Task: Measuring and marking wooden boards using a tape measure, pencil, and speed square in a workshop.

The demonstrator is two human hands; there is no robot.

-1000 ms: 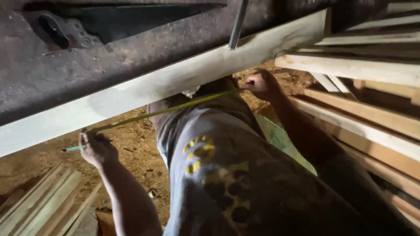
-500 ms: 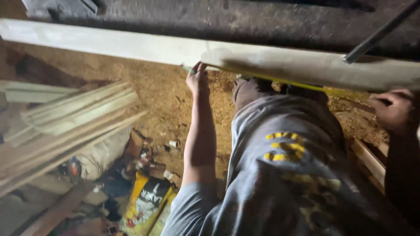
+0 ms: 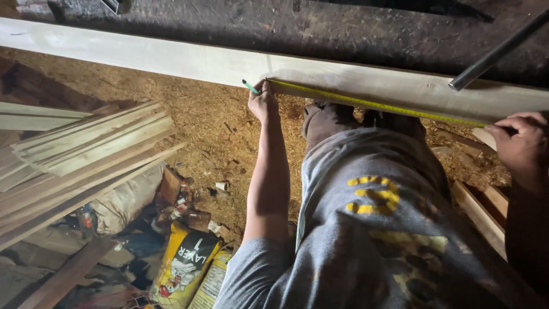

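Note:
A long pale wooden plank (image 3: 171, 57) lies across a dark machine bed (image 3: 343, 28). A yellow tape measure (image 3: 372, 105) is stretched along the plank's near edge. My left hand (image 3: 263, 104) holds a green pencil (image 3: 250, 87) and presses the tape's end against the plank. At the right edge of the view, my right hand (image 3: 520, 143) grips the other end of the tape, at the plank's lower edge. My grey shirt with yellow print (image 3: 372, 229) fills the lower middle.
Sawdust (image 3: 200, 120) covers the ground below the plank. A stack of sawn boards (image 3: 74, 154) leans at the left. Yellow printed sacks (image 3: 186, 263) and scraps lie below them. A metal rod (image 3: 497, 51) crosses the upper right. More boards (image 3: 480, 212) lie at lower right.
My left hand has risen from low at the left to the plank's edge with the pencil. The tape now lies flat along the plank. The view has swung left and level.

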